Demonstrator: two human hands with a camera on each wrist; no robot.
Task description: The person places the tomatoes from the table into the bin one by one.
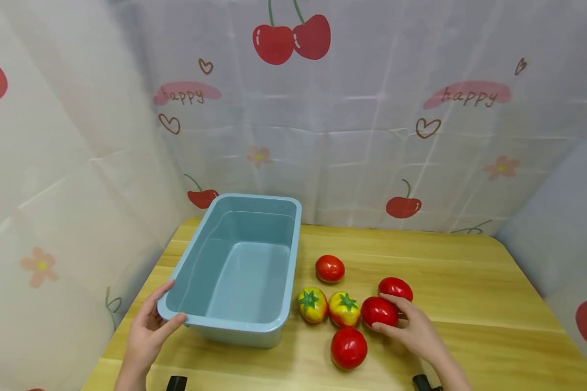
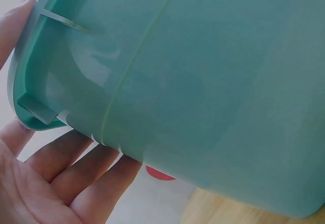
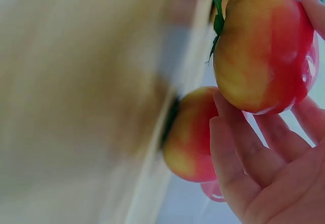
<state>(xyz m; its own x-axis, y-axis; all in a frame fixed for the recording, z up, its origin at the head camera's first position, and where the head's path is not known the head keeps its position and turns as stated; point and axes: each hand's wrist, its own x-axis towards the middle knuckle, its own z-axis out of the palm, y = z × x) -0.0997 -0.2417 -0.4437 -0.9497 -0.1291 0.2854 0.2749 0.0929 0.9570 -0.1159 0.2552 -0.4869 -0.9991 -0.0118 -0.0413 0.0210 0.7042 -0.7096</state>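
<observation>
My left hand (image 1: 144,331) grips the near left corner of a light blue plastic bin (image 1: 220,326), thumb on the front rim and fingers along the side. In the left wrist view, several fingers (image 2: 84,168) lie against the outer wall of the bin (image 2: 203,82). My right hand (image 1: 413,326) holds a red tomato (image 1: 380,311) between thumb and fingers. The right wrist view shows this tomato (image 3: 264,56) with a yellow underside and green leaves facing the table. Another red tomato (image 1: 396,288) lies right behind the held one.
Two tomatoes with yellow tops, a left one (image 1: 313,307) and a right one (image 1: 343,310), sit right of the bin. A red tomato (image 1: 349,348) lies nearer, another (image 1: 330,269) farther back. The wooden table (image 1: 469,293) is enclosed by a cherry-print curtain (image 1: 342,163).
</observation>
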